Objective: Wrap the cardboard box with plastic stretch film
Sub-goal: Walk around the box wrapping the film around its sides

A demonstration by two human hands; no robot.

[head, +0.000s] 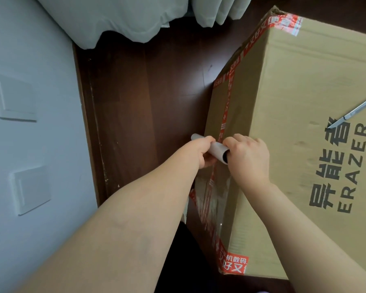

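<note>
A large brown cardboard box (304, 123) with red printed tape and black lettering stands on the dark wooden floor, filling the right side. A roll of stretch film (217, 150) is held against the box's left side face. My left hand (201, 152) grips the roll's far end and my right hand (248, 155) grips its near end. Clear film (215, 193) stretches from the roll down across the lower part of that side face, shiny and wrinkled over the red tape.
A utility knife (353, 111) lies on top of the box at the right edge. A pale wall with two switch plates (15, 98) runs along the left. Light curtains (125, 17) hang to the floor at the top. Dark floor (146, 102) lies between wall and box.
</note>
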